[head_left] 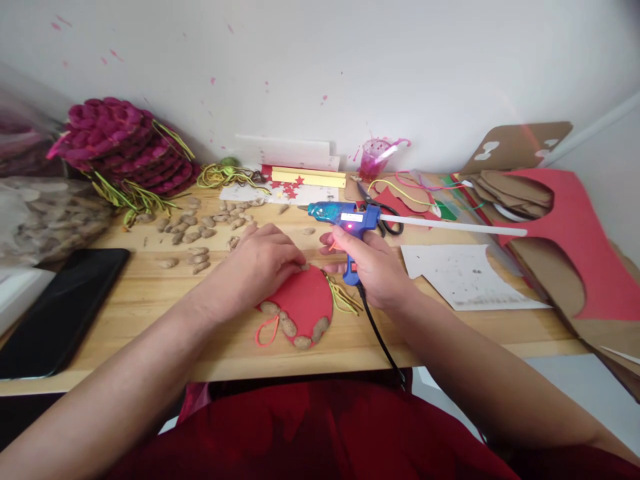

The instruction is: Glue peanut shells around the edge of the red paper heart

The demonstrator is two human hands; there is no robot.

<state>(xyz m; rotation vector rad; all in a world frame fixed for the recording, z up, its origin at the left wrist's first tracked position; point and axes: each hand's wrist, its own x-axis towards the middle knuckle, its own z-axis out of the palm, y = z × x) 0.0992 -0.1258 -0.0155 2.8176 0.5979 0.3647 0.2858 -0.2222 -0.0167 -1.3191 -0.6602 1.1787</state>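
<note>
In my right hand (pixel 377 267) is a blue hot glue gun (pixel 345 213), its nozzle pointing left and a long white glue stick (pixel 455 225) out of its back. Below it lies a red round piece (pixel 305 300) with peanuts (pixel 302 342) along its near edge. An orange loop (pixel 267 331) hangs at its near left, and yellow-green strings (pixel 345 298) stick out at its right. My left hand (pixel 260 260) covers the far left of the piece. Its fingertips close on a peanut at the far edge, which they mostly hide.
Loose peanuts (pixel 190 227) lie left of centre. A black phone (pixel 65 307) and a bag of peanuts (pixel 45 220) are at the left, purple peanut discs (pixel 125 147) behind. Scissors (pixel 383 213), a pink-stained cup (pixel 374 160) and cut red sheet (pixel 595 247) sit right. A black cord (pixel 383 340) crosses the front edge.
</note>
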